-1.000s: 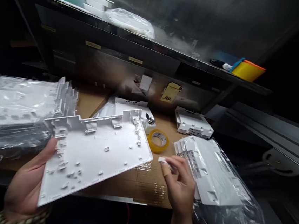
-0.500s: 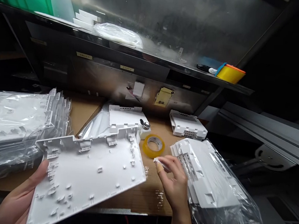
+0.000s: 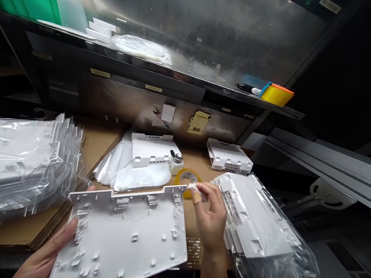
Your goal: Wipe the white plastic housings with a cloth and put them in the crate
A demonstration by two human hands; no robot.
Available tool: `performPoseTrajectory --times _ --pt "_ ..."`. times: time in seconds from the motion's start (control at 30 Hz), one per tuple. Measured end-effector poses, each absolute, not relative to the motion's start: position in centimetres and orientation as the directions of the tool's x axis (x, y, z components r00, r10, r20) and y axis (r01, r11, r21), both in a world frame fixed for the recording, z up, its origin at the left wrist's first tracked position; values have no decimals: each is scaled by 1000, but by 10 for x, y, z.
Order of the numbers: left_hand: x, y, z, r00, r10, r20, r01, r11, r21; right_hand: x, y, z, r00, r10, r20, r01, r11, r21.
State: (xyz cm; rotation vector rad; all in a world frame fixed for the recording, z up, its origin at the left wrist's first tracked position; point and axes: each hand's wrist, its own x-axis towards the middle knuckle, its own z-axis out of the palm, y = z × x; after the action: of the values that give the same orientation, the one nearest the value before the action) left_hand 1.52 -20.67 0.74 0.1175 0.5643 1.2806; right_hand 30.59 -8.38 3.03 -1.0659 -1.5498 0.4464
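A white plastic panel with small clips and posts on its upper face is gripped at its left edge by my left hand, thumb on top. My right hand pinches a small white piece, perhaps cloth or paper, beside the panel's upper right corner. A bandage wraps one of its fingers. Just behind that corner lies a yellow tape roll, partly hidden by the panel and the right hand. A white bottle with a metal top stands behind the roll.
Bagged white panels are stacked on the left, others on the right. Clear bags and a white housing lie behind the held panel; another housing is at the back right. A metal shelf crosses above.
The held panel and my left hand have shifted right and down, bringing the panel's upper right corner close to my right hand. More of the clear bags shows. The view has shifted slightly.
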Motion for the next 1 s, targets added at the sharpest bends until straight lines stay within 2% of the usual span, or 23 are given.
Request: performPoseTrajectory --times 0.1,0.2,0.27,0.4,0.53,0.7,0.8,0.9,1.0 --pt "23 -207 6 71 904 -421 -839 283 464 311 -80 27 19 841 540 452 474 -755" --pt "37 -203 9 -54 892 -449 -801 230 553 310 -77 31 74 833 549 464 458 -758" --pt "55 -199 16 -90 896 -435 -785 205 585 300 -82 40 77 791 607 431 523 -735" --pt "98 -187 39 -67 925 -375 -793 179 583 265 -109 67 -44 695 718 335 687 -645" --pt "126 -182 53 -126 952 -281 -728 104 678 241 -121 80 -129 631 765 269 765 -586" --pt "134 -180 53 -101 971 -215 -737 72 672 247 -114 80 -113 657 745 330 732 -596" --pt "134 -179 51 -96 973 -209 -723 76 687 248 -115 79 -118 641 759 309 750 -585" --pt "124 -182 48 -43 953 -301 -770 160 618 249 -101 70 -189 647 738 322 751 -576" --pt "99 -189 42 -65 903 -425 -775 223 592 263 -60 45 -92 802 590 461 559 -689"
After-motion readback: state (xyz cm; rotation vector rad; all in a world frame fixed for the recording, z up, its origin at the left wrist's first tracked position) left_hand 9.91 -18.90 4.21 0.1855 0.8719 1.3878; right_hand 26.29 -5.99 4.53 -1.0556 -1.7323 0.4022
